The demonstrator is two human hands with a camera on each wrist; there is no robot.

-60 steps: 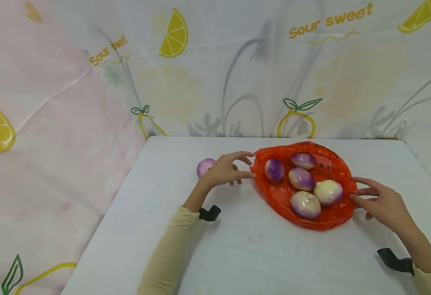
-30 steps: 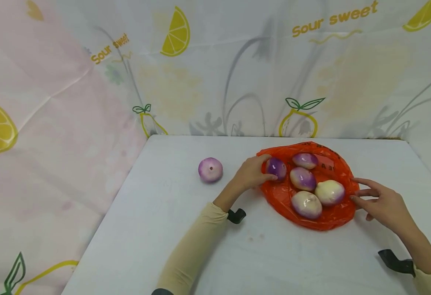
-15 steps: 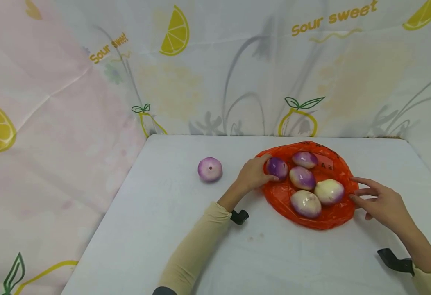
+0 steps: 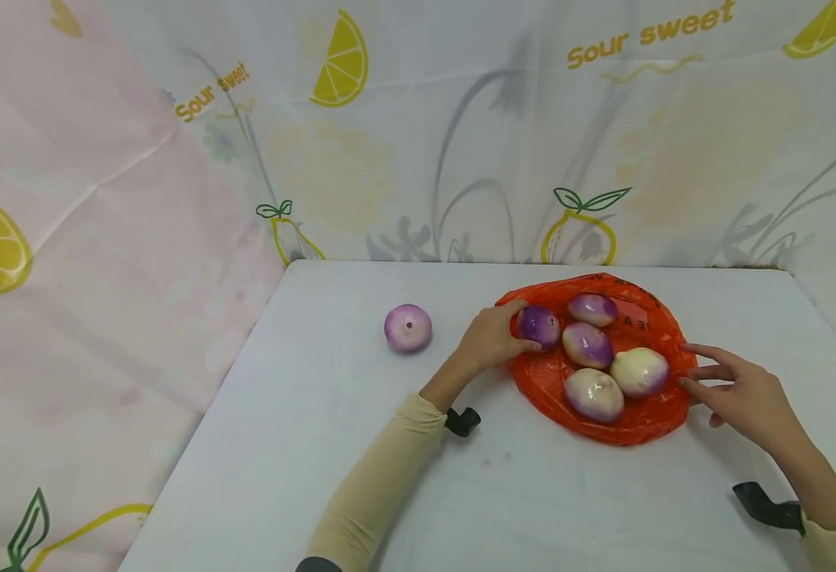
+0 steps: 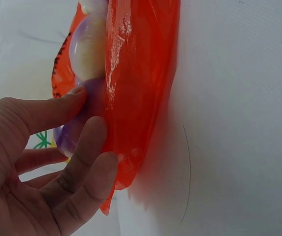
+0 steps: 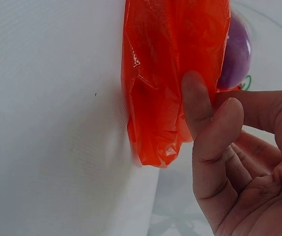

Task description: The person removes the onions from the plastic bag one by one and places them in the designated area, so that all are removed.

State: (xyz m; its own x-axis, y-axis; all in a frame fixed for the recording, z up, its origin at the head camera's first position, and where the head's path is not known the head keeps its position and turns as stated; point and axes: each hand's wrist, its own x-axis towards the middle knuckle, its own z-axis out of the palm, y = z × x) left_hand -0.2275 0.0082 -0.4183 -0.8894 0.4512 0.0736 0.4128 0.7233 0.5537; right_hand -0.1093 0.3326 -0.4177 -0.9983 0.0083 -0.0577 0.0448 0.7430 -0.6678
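An open red plastic bag (image 4: 654, 326), its rim rolled back, sits on the white table with several glossy purple-and-white onions inside. My left hand (image 4: 493, 338) holds the leftmost, deep purple onion (image 4: 539, 327), thumb and fingers on either side of it. In the left wrist view the thumb (image 5: 64, 110) touches that onion, while two fingertips rest near the bag's outer wall. At the bag's right rim my right hand (image 4: 747, 393) pinches the plastic, seen close up in the right wrist view as a red fold (image 6: 153, 98). One more onion (image 4: 408, 328) lies outside, left of the bag.
The white table (image 4: 303, 445) ends at a printed fabric backdrop (image 4: 418, 143) with lemon drawings, which also covers the left side. Black wrist mounts (image 4: 768, 506) stick out beneath both forearms.
My left hand has moved right from beside the bag's left rim onto the leftmost onion inside, uncovering the loose onion. That held onion has shifted slightly right. My right hand stays on the rim.
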